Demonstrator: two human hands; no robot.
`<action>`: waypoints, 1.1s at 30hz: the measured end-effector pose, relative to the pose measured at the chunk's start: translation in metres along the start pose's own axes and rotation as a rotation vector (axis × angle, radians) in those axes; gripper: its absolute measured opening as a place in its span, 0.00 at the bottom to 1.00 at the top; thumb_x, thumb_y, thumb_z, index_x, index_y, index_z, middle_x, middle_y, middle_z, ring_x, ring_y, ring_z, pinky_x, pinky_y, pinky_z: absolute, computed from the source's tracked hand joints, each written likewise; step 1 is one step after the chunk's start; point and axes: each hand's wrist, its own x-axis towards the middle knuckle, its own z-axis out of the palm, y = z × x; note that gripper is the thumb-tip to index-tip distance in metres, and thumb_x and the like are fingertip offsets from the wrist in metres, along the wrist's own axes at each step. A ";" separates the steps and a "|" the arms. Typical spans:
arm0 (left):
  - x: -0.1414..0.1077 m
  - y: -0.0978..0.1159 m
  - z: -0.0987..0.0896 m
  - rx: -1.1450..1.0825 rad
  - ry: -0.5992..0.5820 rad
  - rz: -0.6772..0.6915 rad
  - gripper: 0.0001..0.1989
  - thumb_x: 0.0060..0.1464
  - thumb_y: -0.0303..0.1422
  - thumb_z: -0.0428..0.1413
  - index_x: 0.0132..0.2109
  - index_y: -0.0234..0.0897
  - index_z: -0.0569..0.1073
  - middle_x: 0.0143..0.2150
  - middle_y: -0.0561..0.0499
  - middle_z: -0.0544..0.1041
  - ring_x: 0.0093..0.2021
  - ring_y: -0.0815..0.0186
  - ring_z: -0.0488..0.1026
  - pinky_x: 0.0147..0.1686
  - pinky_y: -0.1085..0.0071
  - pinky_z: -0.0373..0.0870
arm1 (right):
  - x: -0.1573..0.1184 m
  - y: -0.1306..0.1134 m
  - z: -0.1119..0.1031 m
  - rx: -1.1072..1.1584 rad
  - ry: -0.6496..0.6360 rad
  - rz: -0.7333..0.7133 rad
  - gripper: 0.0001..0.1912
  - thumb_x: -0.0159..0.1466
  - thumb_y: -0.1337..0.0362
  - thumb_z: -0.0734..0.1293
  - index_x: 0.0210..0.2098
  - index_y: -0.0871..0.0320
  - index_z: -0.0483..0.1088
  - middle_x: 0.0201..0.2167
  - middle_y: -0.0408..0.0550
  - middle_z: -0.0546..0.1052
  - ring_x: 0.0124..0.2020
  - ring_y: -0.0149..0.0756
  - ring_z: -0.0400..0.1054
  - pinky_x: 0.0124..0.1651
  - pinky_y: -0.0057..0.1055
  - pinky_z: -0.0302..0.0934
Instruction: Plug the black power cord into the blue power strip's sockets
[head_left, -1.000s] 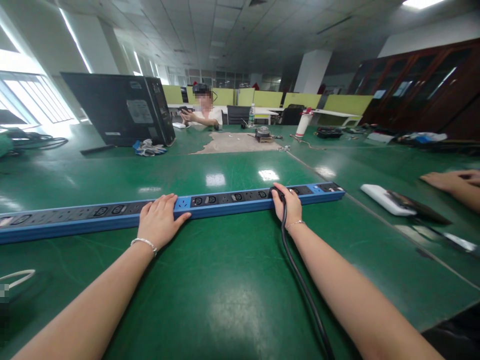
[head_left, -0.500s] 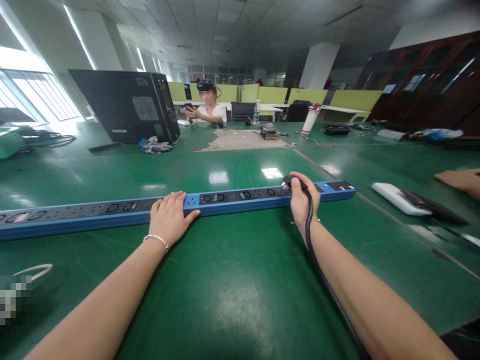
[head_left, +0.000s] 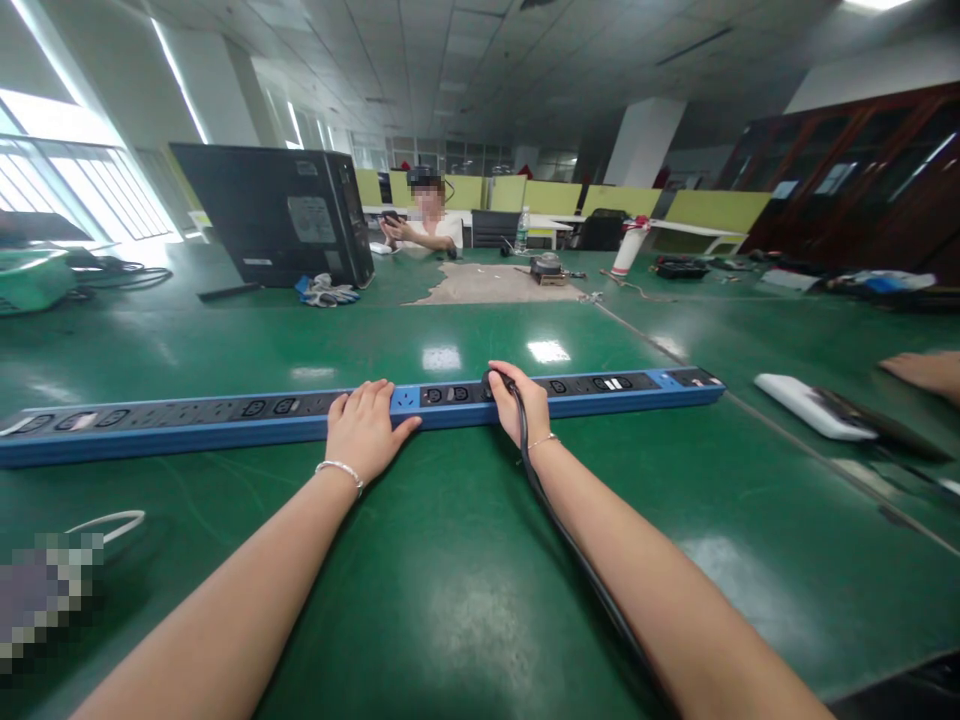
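A long blue power strip [head_left: 255, 432] with a row of black sockets lies across the table. My left hand [head_left: 367, 425] rests on it left of the middle, fingers stretched flat over its top and thumb spread along the near edge. In my right hand [head_left: 525, 405] is the plug [head_left: 495, 380] of a black power cord [head_left: 559, 525], pinched between thumb and fingers. The plug is over a socket near the strip's middle; my fingers cover its front, so I cannot tell whether it is inserted. The cord runs back under my right forearm.
Beyond the strip stand a black computer case [head_left: 277, 215], gloves [head_left: 328, 291] and a white cylinder [head_left: 630, 247]. A person [head_left: 427, 225] sits across the green table [head_left: 480, 620]. At right, a white device [head_left: 810, 405] lies near another person's hand [head_left: 922, 372].
My right hand has moved left along the strip with the plug, from near its right end to the middle. My left hand stays on the strip. The view has shifted slightly.
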 end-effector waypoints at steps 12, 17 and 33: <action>0.000 0.001 0.000 -0.026 0.000 0.000 0.30 0.55 0.49 0.45 0.58 0.34 0.61 0.60 0.40 0.65 0.61 0.54 0.58 0.58 0.55 0.50 | -0.002 -0.019 0.013 -0.367 -0.051 -0.072 0.15 0.63 0.60 0.59 0.45 0.52 0.73 0.41 0.45 0.79 0.40 0.38 0.74 0.45 0.31 0.66; -0.001 0.000 0.000 -0.015 0.015 0.006 0.30 0.55 0.49 0.45 0.58 0.33 0.62 0.60 0.40 0.65 0.61 0.54 0.58 0.57 0.55 0.51 | -0.007 -0.015 0.018 -0.440 -0.052 -0.120 0.17 0.64 0.61 0.57 0.47 0.55 0.72 0.42 0.47 0.78 0.39 0.39 0.74 0.45 0.32 0.66; -0.001 -0.001 0.001 -0.057 -0.007 -0.010 0.32 0.54 0.50 0.44 0.60 0.36 0.60 0.61 0.41 0.64 0.62 0.54 0.57 0.59 0.55 0.47 | -0.022 -0.008 0.009 -0.419 -0.104 -0.175 0.20 0.62 0.65 0.57 0.53 0.56 0.66 0.54 0.49 0.71 0.52 0.36 0.67 0.58 0.39 0.53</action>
